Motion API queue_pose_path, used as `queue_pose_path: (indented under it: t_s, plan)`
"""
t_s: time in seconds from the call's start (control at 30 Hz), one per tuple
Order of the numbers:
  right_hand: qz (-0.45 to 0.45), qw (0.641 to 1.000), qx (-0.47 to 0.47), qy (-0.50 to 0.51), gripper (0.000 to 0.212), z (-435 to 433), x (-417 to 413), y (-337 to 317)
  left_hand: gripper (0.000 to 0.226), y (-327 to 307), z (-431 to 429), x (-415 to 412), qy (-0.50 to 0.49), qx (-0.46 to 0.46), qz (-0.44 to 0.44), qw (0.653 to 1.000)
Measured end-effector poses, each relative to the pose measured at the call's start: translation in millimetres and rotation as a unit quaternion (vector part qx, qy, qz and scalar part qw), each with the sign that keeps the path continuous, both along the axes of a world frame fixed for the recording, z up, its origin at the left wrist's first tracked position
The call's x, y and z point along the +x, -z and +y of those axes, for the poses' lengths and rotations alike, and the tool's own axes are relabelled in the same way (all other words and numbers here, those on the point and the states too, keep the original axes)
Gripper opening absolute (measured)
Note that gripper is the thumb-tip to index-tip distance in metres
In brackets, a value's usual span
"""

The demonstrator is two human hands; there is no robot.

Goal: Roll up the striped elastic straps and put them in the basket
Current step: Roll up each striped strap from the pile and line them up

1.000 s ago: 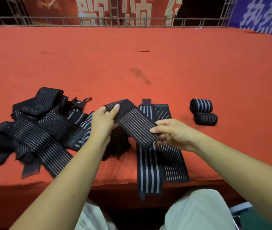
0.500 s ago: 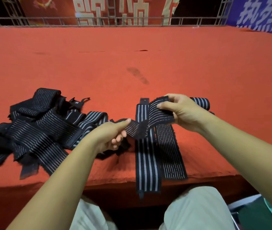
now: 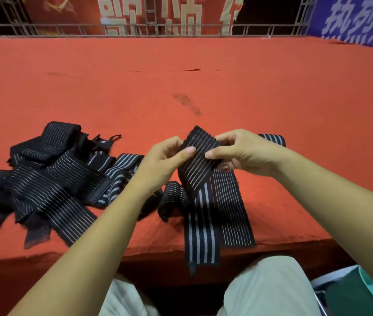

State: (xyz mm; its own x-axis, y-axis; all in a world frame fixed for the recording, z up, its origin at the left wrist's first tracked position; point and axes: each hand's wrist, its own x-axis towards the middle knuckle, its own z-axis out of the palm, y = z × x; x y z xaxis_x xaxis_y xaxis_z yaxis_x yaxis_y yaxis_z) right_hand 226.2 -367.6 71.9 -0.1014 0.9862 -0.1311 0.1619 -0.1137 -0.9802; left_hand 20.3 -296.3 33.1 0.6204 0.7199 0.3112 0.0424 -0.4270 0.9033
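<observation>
Elastic is sitting at the centre of what we are watching: one striped strap (image 3: 198,160) is being held up just above the red table (image 3: 203,87). Its free end is raised and tilted away, and its long axis is running from that end down toward the person, then curling leftward into a loose loop lying on the cloth. The left hand (image 3: 165,160) is pinching its left edge between thumb and fingers, and the right hand (image 3: 242,153) is pinching the right edge the same way, so both are gripping the top end from either side and neither is the nearer. We are judging that rolling is starting from this end, with the length to be taken in trailing below and left of the grip. Beneath it, two flat straps (image 3: 231,213) are lying side by side, reaching the near table edge. Behind the right hand we are making out one finished roll (image 3: 272,139), partly hidden. To the left a tangled pile (image 3: 51,179) is lying, too knotted for us to be counting. A green container (image 3: 363,293) is showing at the lower right corner, and we cannot tell whether the rolls are meant to go there.
</observation>
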Motion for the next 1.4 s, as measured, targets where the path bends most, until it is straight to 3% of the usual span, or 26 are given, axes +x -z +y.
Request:
queue_pose_path:
  t_s: [0.1, 0.23, 0.3, 0.37, 0.43, 0.53, 0.7, 0.87, 0.97, 1.07, 1.3, 1.4]
  plan:
    - [0.035, 0.999, -0.038, 0.004, 0.012, -4, 5, 10, 0.033, -2, 0, -1, -0.021, 0.018, 0.016, 0.999]
    - [0.124, 0.988, -0.030, 0.091, 0.008, 3, 14, 6, 0.031, -3, -4, 0, 0.021, -0.065, 0.022, 0.997]
    - [0.171, 0.971, -0.014, 0.165, 0.003, 12, 23, 3, 0.024, -1, -4, -1, 0.051, -0.087, 0.077, 0.992]
    - [0.207, 0.947, -0.009, 0.244, 0.006, 19, 37, 2, 0.023, 2, -4, -4, 0.070, -0.052, 0.140, 0.986]
    - [0.219, 0.929, -0.013, 0.298, 0.019, 26, 49, 4, 0.019, 6, -3, -10, 0.089, -0.065, 0.166, 0.980]
    - [0.210, 0.912, -0.027, 0.352, 0.021, 34, 67, 10, 0.020, 11, -3, -11, 0.124, -0.164, 0.121, 0.971]
    - [0.197, 0.896, -0.012, 0.397, 0.044, 45, 82, 15, 0.032, 21, -8, -2, 0.143, -0.231, 0.094, 0.958]
    - [0.122, 0.900, 0.065, 0.414, 0.005, 54, 91, 14, 0.024, 41, -18, 7, 0.152, -0.257, 0.143, 0.944]
    - [0.092, 0.900, 0.102, 0.414, 0.009, 58, 95, 12, 0.011, 53, -26, 19, 0.139, -0.279, 0.131, 0.941]
    - [0.073, 0.903, 0.135, 0.400, 0.010, 64, 94, 11, 0.007, 68, -35, 34, 0.126, -0.250, 0.165, 0.946]
    - [0.063, 0.917, 0.163, 0.359, 0.012, 76, 86, 10, 0.030, 103, -44, 59, 0.108, -0.235, 0.223, 0.940]
    - [0.051, 0.925, 0.154, 0.344, 0.011, 79, 84, 16, 0.036, 108, -48, 62, 0.095, -0.151, 0.287, 0.941]
